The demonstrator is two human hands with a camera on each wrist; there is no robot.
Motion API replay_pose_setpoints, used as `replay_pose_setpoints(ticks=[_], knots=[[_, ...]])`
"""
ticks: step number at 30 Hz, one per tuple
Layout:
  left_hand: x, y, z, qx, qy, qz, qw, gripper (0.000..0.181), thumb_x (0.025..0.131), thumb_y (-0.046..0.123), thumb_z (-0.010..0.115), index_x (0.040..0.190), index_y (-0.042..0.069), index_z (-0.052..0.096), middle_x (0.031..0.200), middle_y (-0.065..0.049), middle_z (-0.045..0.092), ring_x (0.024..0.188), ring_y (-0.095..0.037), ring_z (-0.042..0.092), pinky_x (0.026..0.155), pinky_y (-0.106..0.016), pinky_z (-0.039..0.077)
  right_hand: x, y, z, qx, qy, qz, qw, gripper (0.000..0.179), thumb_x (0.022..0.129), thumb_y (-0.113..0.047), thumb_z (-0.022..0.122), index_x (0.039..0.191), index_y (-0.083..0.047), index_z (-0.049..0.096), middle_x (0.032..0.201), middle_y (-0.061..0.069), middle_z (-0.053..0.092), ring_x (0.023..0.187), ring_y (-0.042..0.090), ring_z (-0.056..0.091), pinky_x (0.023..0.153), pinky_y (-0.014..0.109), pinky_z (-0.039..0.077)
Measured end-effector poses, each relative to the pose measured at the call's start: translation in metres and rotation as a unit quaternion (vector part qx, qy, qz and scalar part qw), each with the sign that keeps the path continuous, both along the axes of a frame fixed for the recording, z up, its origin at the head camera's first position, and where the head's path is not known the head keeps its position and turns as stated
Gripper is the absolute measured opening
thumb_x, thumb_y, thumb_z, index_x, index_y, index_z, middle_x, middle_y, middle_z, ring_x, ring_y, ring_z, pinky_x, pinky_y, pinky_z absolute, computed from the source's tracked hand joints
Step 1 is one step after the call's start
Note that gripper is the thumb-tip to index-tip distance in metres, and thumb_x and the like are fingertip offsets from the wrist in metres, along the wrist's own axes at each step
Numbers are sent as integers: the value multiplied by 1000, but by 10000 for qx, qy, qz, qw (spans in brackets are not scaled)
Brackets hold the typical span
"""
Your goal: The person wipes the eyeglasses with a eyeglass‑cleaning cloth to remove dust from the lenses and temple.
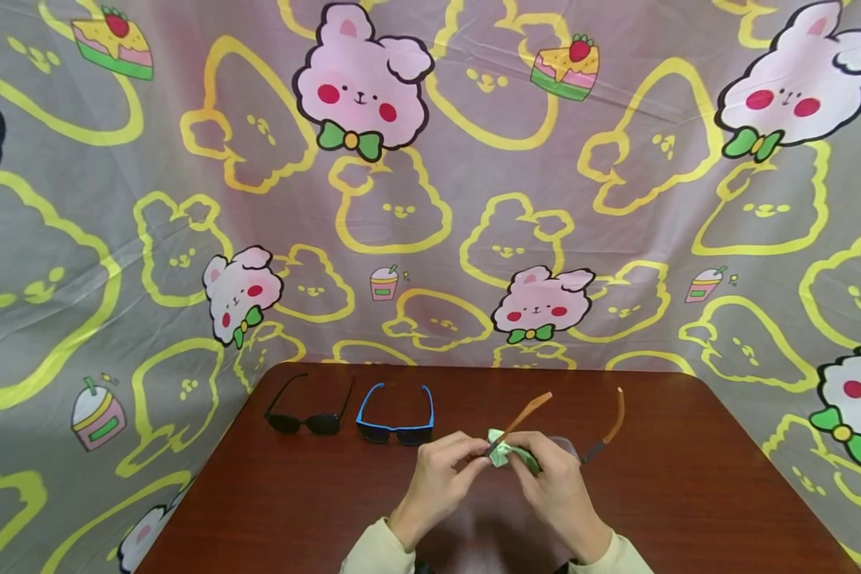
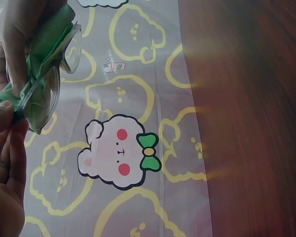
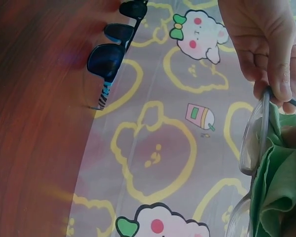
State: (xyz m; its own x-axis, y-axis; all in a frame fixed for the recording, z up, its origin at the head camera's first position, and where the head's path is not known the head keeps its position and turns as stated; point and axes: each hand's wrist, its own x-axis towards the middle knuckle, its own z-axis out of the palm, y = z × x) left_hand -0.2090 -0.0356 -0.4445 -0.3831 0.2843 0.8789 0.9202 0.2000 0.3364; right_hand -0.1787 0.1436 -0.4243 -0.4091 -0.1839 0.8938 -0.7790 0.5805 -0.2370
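In the head view, a pair of clear-lensed glasses (image 1: pixel 525 418) with orange-brown temples is held up between both hands, temples pointing away. My left hand (image 1: pixel 441 472) pinches one end of the frame near the hinge, as the right wrist view also shows, where that hand (image 3: pixel 266 47) grips the corner. A light green cloth (image 1: pixel 499 449) lies folded over the lens on that side. My right hand (image 1: pixel 554 476) holds the cloth (image 2: pixel 48 42) against the inner face of the lenses. Part of the cloth is hidden behind its fingers.
Toward the back left of the dark red-brown table (image 1: pixel 294 494) lie black sunglasses (image 1: pixel 304 423) and, beside them, blue-framed sunglasses (image 1: pixel 395 430), both with temples unfolded. A patterned curtain (image 1: pixel 430 319) hangs close behind the table and along its sides.
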Motion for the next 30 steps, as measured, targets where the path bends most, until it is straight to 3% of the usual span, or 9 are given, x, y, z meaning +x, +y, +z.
replay_pose_setpoints(ticks=[4,7,9,12,16,19,23,26,30], knots=[[0,1,-2,-7,18,1,10000,21,73,-1,78,91,6,70,77,0,65,65,-3,57,59,-7,43,-1,0,-1,-12,-56,10,10000,22,96,-29,55,93,-9,65,89,-6,65,76,10,64,66,18,50],[-1,1,-3,-7,124,-7,9999,20,73,0,78,91,6,70,78,0,66,64,-3,58,59,-6,42,-1,0,0,38,-173,-32,9998,7,88,-15,67,92,-10,64,88,-5,65,75,11,65,65,21,51],[-1,2,-4,-26,229,-13,9997,20,73,0,78,91,6,70,78,0,66,64,-4,59,59,-6,42,-2,0,0,78,-222,-97,9997,10,84,-8,69,92,-9,64,86,-3,65,73,13,65,63,24,51],[-1,2,-3,-90,337,-30,9994,20,73,0,78,91,6,70,80,0,67,66,-4,60,61,-6,43,-3,-1,-1,122,-265,-240,9993,10,90,-18,66,92,-9,64,86,0,66,73,15,66,62,27,52],[0,2,-1,-149,458,-15,9988,21,73,-1,78,91,6,71,81,0,67,69,-5,61,63,-7,44,-4,0,-1,164,-318,-359,9987,29,97,-31,48,95,-7,65,89,3,67,76,18,67,63,28,52],[0,2,1,-118,487,55,9987,20,74,-1,77,92,6,71,81,1,67,69,-4,60,63,-7,43,-4,2,-2,269,-358,-370,9983,9,90,-13,64,96,-6,63,91,2,66,79,17,66,64,27,51],[1,3,2,-14,406,211,9990,18,75,0,76,91,7,70,79,2,65,67,-3,56,61,-7,42,-4,6,-2,437,-340,-236,9982,26,75,8,68,95,-7,62,91,-1,62,79,14,64,64,24,51],[1,3,2,59,254,305,9992,18,76,0,76,91,7,70,78,3,64,66,-2,55,60,-7,42,-4,7,-2,496,-272,0,9984,7,89,-5,60,95,-7,61,92,-2,61,80,13,63,66,23,50],[2,3,2,131,-21,362,9993,18,76,-2,75,92,6,70,78,2,63,68,-2,57,59,-9,45,-3,7,-2,567,-241,187,9979,26,100,-24,43,96,-6,61,95,-1,61,83,14,64,69,20,50]])
